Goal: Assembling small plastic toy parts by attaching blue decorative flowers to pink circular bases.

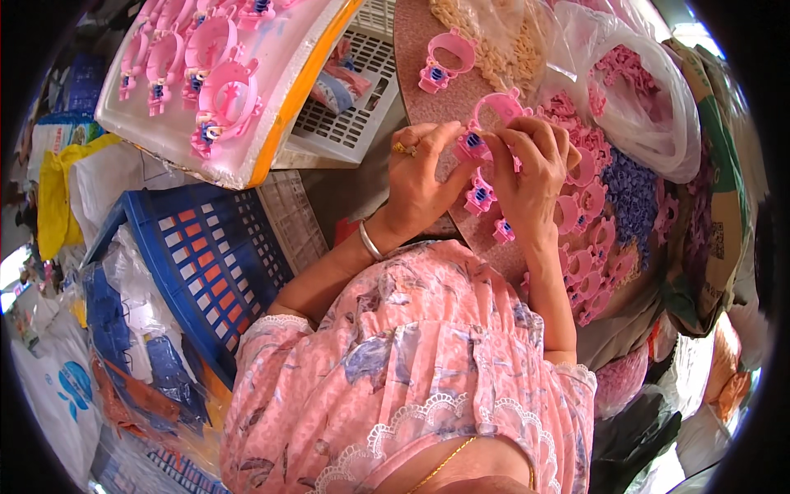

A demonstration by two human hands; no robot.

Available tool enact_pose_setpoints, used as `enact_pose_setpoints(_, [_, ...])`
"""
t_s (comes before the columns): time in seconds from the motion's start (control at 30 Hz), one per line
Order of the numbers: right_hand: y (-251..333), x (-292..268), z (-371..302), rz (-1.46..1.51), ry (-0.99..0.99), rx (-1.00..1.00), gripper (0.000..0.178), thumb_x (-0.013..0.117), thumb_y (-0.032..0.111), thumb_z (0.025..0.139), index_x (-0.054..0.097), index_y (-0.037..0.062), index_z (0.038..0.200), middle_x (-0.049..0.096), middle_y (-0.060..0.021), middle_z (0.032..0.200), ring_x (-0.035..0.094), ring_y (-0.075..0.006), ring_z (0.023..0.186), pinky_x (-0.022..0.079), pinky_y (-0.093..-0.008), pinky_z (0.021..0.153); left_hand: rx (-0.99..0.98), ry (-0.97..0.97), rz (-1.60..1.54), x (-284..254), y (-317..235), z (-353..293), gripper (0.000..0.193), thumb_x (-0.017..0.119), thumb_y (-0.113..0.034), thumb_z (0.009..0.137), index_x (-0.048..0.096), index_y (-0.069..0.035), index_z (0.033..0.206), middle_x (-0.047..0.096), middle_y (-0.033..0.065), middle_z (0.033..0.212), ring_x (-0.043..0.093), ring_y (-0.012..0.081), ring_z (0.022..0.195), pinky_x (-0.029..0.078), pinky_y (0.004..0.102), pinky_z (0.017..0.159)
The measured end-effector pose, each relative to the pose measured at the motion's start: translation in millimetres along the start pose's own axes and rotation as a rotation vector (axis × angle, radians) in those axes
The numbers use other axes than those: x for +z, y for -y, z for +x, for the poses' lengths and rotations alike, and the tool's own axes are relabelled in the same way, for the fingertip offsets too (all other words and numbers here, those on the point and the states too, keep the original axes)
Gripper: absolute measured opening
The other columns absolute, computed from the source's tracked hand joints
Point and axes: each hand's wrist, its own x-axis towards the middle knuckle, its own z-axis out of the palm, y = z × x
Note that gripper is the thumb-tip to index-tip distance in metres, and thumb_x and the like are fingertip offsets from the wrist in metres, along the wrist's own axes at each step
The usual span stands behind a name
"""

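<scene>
My left hand (421,174), with a ring on a finger and a bangle at its wrist, pinches the edge of a pink plastic toy bracelet (471,146). From the other side, my right hand (533,169) holds the same piece with bent fingers. Its round band stands up beyond my fingertips, and a small blue part shows at its near end. What my right fingertips grip exactly is partly hidden. Just below my hands, another pink piece with blue (480,197) lies on the round reddish tabletop (415,70). One more bracelet (448,58) rests farther back.
Several pink bracelets (584,272) cover the table's right side, beside a blue heap of small parts (629,198). Beige parts (494,41) lie at the back, near a clear bag of pink parts (675,123). At left stand a white foam box (276,99) holding bracelets and a blue basket (156,239).
</scene>
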Motion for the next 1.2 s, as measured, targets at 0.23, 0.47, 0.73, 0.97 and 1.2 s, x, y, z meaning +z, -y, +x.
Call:
enact_pose_setpoints(0.23, [8, -4, 5, 0.021, 0.045, 0.185, 0.015, 0.075, 0.016, 0.08, 0.069, 0.0034, 0.077, 0.063, -0.0041, 0.088, 0.055, -0.022, 0.087, 0.033, -0.0358, 0.082, 0.138, 0.02, -0.027, 2, 0, 0, 0.053, 0.078, -0.005, 0.076, 0.057, 0.0, 0.125, 0.065, 0.0106, 0.105, 0.06, 0.0264, 0.095, 0.044, 0.0387, 0.085])
enact_pose_setpoints(0.47, [9, -12, 14, -0.004, 0.187, 0.316, 0.021, 0.072, 0.021, 0.083, 0.068, 0.0012, 0.076, 0.063, -0.0057, 0.087, 0.056, -0.0223, 0.089, 0.033, -0.0376, 0.085, 0.024, 0.049, -0.11, 5, -5, -2, 0.052, 0.079, -0.007, 0.078, 0.055, 0.001, 0.124, 0.067, 0.0153, 0.105, 0.064, 0.0292, 0.094, 0.047, 0.04, 0.084])
enact_pose_setpoints(0.73, [4, -24, 18, 0.193, 0.213, 0.38, 0.024, 0.072, 0.021, 0.083, 0.067, -0.0012, 0.075, 0.063, -0.0074, 0.083, 0.057, -0.0227, 0.085, 0.037, -0.0343, 0.083, -0.165, 0.057, -0.112, -1, -8, -2, 0.059, 0.083, -0.006, 0.075, 0.053, 0.001, 0.125, 0.071, 0.0127, 0.112, 0.068, 0.0217, 0.106, 0.048, 0.0344, 0.092])
enact_pose_setpoints(0.97, [6, -9, 9, -0.002, 0.189, 0.343, 0.027, 0.071, 0.026, 0.084, 0.067, 0.002, 0.072, 0.06, -0.0042, 0.081, 0.055, -0.0223, 0.086, 0.032, -0.0364, 0.086, -0.014, 0.053, -0.109, 3, -5, -2, 0.058, 0.079, -0.006, 0.077, 0.051, 0.004, 0.127, 0.07, 0.0178, 0.108, 0.065, 0.0312, 0.101, 0.048, 0.0391, 0.087])
enact_pose_setpoints(1.2, [14, -17, 11, -0.136, 0.205, 0.223, 0.02, 0.071, 0.023, 0.085, 0.069, 0.0058, 0.076, 0.063, -0.004, 0.086, 0.056, -0.0243, 0.088, 0.034, -0.0372, 0.084, -0.107, 0.036, -0.161, 2, -11, -1, 0.058, 0.08, -0.011, 0.08, 0.05, 0.002, 0.127, 0.07, 0.0179, 0.108, 0.066, 0.0305, 0.101, 0.047, 0.0378, 0.089])
